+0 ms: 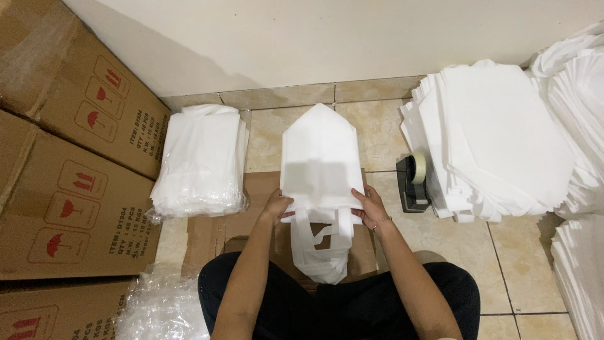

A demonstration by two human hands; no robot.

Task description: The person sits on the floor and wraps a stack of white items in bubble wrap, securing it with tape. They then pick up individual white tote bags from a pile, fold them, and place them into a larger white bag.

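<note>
On the flattened brown cardboard sheet (258,189), your left hand (277,206) and right hand (371,208) pinch the folded white fabric bag (319,164), whose point at twelve o'clock could spring open if either grip loosens.

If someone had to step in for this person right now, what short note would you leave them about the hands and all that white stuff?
Left hand: grips the left edge of the folded white bag.
Right hand: grips its right edge.
The bag lies on flattened cardboard, its far end folded to a point, handles trailing toward the lap.
Done: a wrapped bundle of bags sits to the left.
Left: a tall stack of flat bags on the right; tape dispenser beside it.
</note>
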